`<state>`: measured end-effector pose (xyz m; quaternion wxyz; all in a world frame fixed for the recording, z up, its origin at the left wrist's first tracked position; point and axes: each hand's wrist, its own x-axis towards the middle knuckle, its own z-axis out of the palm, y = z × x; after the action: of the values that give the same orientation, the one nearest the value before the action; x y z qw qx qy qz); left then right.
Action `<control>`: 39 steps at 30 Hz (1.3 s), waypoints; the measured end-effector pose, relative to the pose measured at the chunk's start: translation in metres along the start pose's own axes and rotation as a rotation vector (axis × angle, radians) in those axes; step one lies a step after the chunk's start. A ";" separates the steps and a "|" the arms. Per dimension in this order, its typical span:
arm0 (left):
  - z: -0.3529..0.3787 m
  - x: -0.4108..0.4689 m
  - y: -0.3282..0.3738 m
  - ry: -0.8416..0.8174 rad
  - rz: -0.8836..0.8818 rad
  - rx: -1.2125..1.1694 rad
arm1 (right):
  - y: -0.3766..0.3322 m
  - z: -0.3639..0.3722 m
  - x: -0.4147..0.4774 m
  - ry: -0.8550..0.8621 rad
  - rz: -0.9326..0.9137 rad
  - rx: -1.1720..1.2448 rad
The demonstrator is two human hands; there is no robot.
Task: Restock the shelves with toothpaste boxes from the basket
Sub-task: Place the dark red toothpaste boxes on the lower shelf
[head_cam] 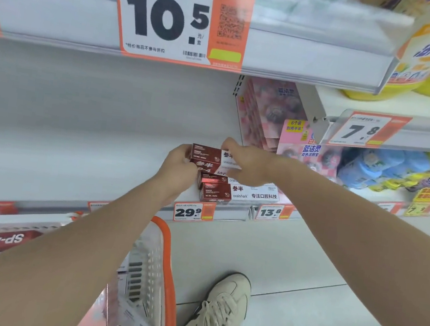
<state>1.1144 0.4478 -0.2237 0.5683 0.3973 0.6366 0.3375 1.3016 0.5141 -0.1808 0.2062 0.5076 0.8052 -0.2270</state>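
Mid-frame: both hands hold toothpaste boxes (210,159) end to end, left hand (179,162) clamped on the dark-red end, right hand (249,164) wrapped over the white end. Probably a two-hand grip to keep them square while lowering onto the stacked boxes (234,191) at the shelf (74,144) front, above the 29.9 tag (193,212). Basket (163,279), bottom centre, w/ more stock; rest of shelf to the left bare.
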 end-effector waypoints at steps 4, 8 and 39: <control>0.003 0.013 -0.007 0.077 -0.022 0.040 | -0.007 0.019 -0.002 0.160 -0.025 -0.040; 0.003 0.019 -0.010 0.009 0.026 0.339 | 0.003 0.012 -0.005 0.441 0.113 -0.161; 0.014 0.050 -0.006 -0.037 -0.156 0.209 | 0.051 0.023 -0.016 0.472 -0.031 -0.294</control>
<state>1.1253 0.4895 -0.2535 0.5601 0.4095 0.6868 0.2167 1.3570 0.5088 -0.1986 0.0806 0.4987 0.8629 0.0136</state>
